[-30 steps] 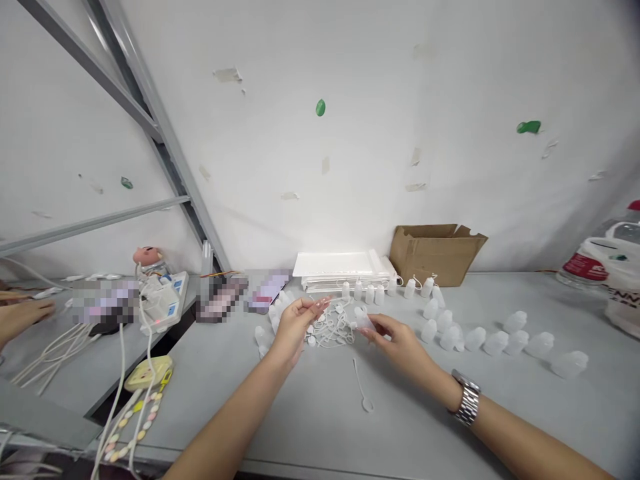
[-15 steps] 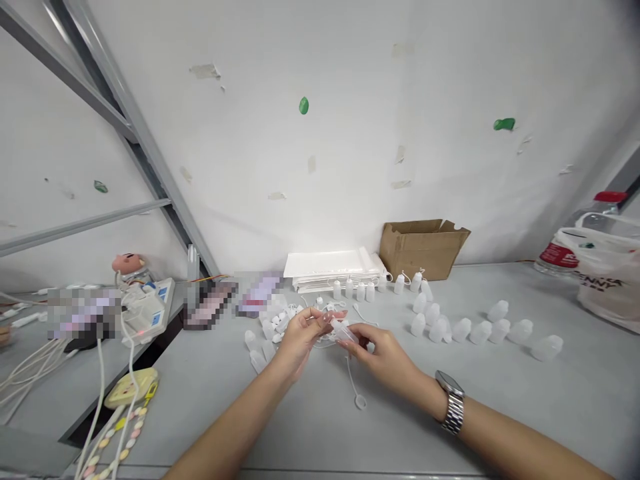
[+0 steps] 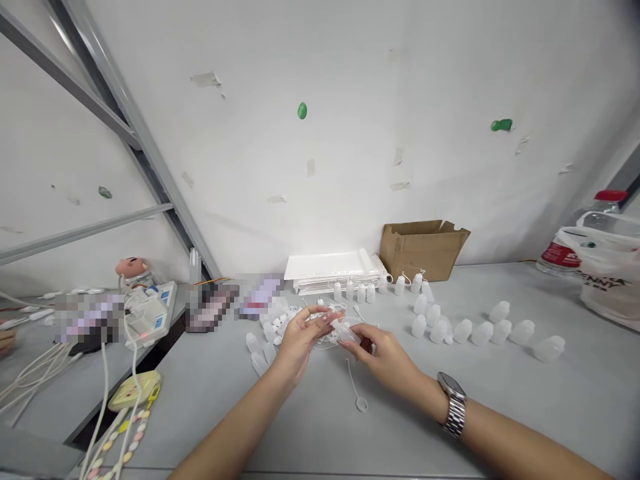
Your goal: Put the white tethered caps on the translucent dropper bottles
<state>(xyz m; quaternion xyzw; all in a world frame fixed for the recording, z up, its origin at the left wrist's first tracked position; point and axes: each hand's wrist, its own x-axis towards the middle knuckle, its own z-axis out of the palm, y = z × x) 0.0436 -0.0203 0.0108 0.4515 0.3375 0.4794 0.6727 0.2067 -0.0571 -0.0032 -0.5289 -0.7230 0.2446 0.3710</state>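
Between my two hands lies a small translucent plastic bottle (image 3: 346,333), tilted with its narrow end toward the left. My right hand (image 3: 377,345) is closed round its wider end. The fingers of my left hand (image 3: 306,337) pinch at its narrow end; whether they also hold a small cap there I cannot make out. Just below, a thin white strap with a ring end (image 3: 361,404) rests on the table. Behind my hands is a loose pile of small white caps and straps (image 3: 284,321), with several clear bottles (image 3: 259,363) beside my left wrist.
Several bottles (image 3: 481,333) lie across the right side of the grey table (image 3: 400,440). Small capped bottles (image 3: 361,292) stand before a white stack (image 3: 333,270) and a cardboard box (image 3: 423,250). Phones, cables and a power strip (image 3: 157,320) are left; a plastic bag (image 3: 607,280) is right.
My hands stay together on the bottle, with only slight finger movement. The whole view has shifted a little. Nothing has been put down or picked up.
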